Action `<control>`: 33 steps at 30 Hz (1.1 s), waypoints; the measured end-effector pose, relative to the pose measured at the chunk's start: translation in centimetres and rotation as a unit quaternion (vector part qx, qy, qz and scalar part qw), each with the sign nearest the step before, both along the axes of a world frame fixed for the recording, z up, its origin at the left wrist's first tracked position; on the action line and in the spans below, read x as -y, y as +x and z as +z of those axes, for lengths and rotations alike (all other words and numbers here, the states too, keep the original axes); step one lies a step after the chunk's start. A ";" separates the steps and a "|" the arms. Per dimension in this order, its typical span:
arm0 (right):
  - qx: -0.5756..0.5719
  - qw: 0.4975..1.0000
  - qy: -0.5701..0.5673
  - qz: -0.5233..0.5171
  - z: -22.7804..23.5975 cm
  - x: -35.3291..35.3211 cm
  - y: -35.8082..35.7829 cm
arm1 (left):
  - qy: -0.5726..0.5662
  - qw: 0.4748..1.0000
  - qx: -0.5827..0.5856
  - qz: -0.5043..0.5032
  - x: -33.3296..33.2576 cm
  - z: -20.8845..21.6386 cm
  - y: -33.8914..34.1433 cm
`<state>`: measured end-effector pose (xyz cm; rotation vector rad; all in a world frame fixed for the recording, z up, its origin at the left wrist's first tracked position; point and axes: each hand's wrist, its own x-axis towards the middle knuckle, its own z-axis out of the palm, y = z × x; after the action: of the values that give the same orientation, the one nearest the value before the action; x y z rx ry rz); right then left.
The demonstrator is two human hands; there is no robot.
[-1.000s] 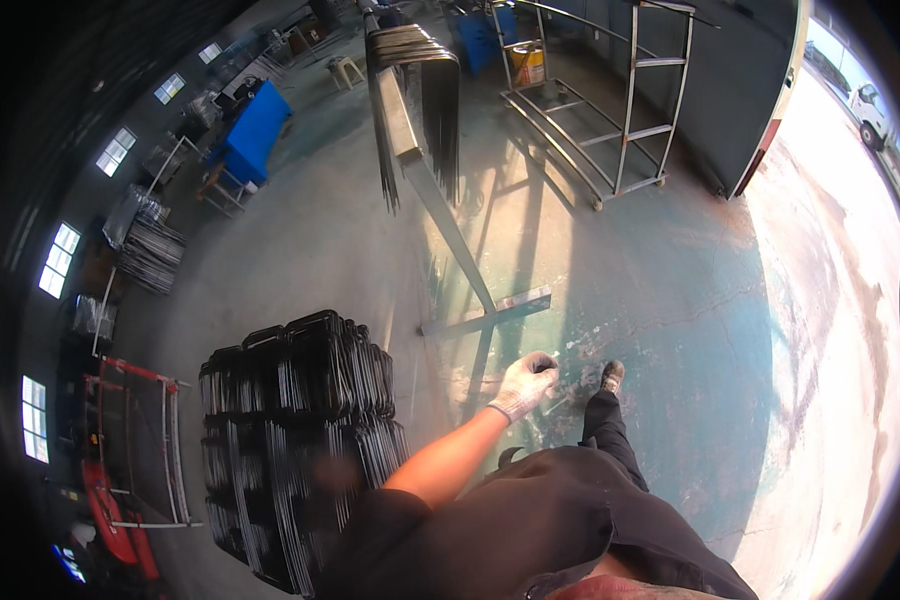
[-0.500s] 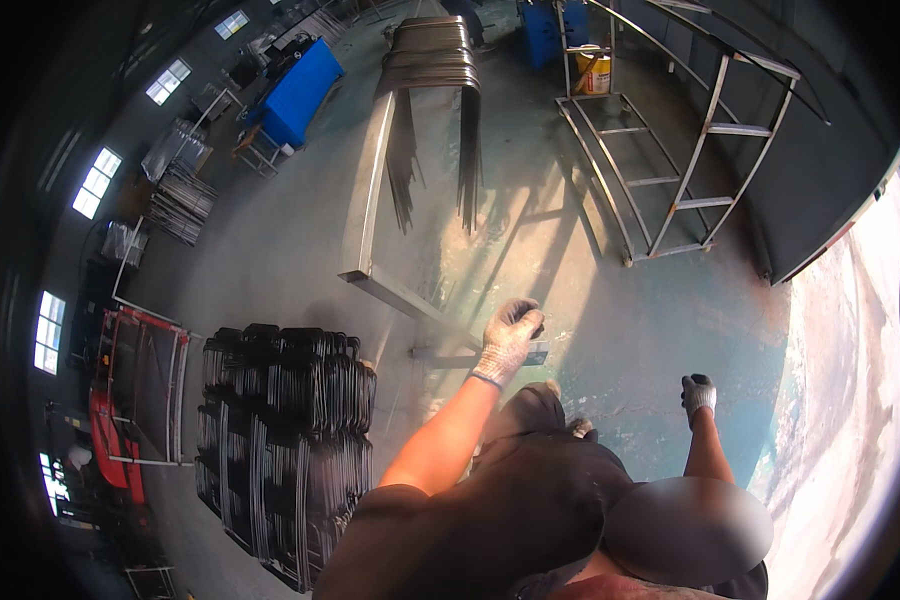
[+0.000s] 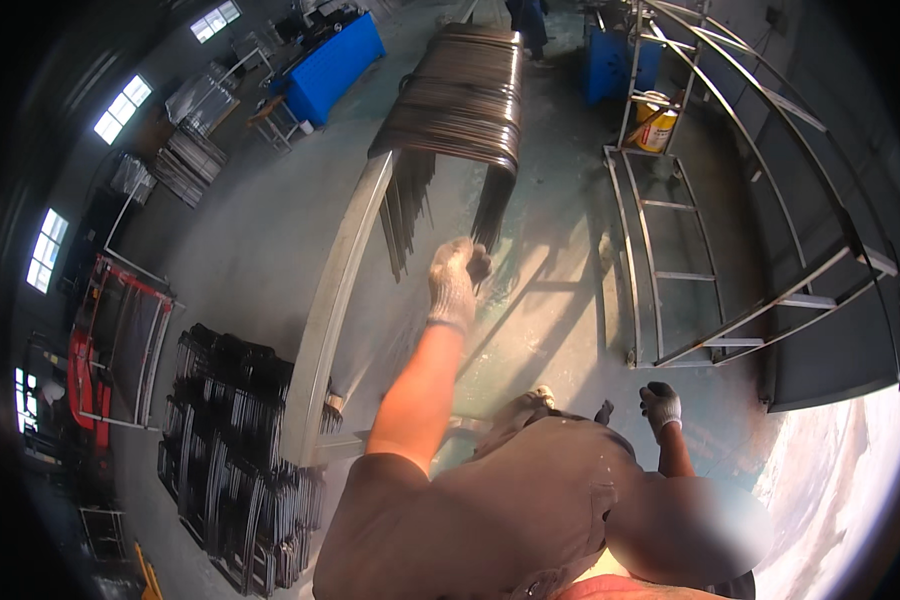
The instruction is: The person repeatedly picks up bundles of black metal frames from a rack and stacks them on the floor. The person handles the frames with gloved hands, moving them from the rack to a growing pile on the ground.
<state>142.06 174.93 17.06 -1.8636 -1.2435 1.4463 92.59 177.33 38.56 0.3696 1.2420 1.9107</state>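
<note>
My left hand (image 3: 454, 280), in a pale knit glove with a dark palm, is held out ahead with its fingers curled. It appears just below the hanging ends of a thick bundle of bent metal rods (image 3: 460, 95); I see no rod in it and cannot tell whether it touches them. The rods, shaped like long U frames, straddle a metal beam (image 3: 335, 300) with their legs hanging down on both sides. My right hand (image 3: 661, 406), gloved the same way, hangs low at my right side with its fingers curled in and nothing visible in them.
Stacked black frames (image 3: 235, 450) stand on the floor at left. A tall metal rack (image 3: 685, 275) is ahead on the right, with a yellow bucket (image 3: 656, 125) behind it. A blue-sided bench (image 3: 325, 75) stands at far left. A person's legs (image 3: 528, 28) show beyond the rods.
The rod bundle and the rack now appear nearer, and the black frames have shifted lower left. My left hand has risen toward the rod ends. My right hand stays low, fingers still curled.
</note>
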 end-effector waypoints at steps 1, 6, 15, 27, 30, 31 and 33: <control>0.006 1.000 -0.015 -0.002 -0.3 -1.3 -0.1 | 0.011 1.000 0.002 0.003 -1.9 0.8 -1.1; -0.007 0.998 -0.060 0.023 -2.8 -11.5 -2.4 | -0.033 0.997 -0.007 0.076 -9.2 3.5 -6.2; -0.004 0.975 -0.059 0.214 -3.2 -34.4 -13.7 | -0.069 0.974 -0.001 0.215 -18.6 5.9 -10.1; -0.099 0.926 0.027 0.362 8.2 -54.0 -31.5 | -0.058 0.950 0.028 0.307 -19.6 7.7 -9.3; -0.151 0.906 0.125 0.376 11.9 -54.3 -34.7 | -0.066 0.946 0.030 0.316 -19.1 7.8 -9.2; -0.173 0.901 0.143 0.371 13.7 -53.6 -35.5 | -0.074 0.944 0.030 0.320 -18.7 8.1 -8.9; -0.188 0.881 0.217 0.376 17.2 -51.8 -36.9 | -0.091 0.940 0.027 0.328 -17.4 8.5 -8.5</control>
<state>105.20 226.76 34.28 -0.7592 -1.9819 1.5925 84.11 194.77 47.07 -0.2312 1.6247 2.2976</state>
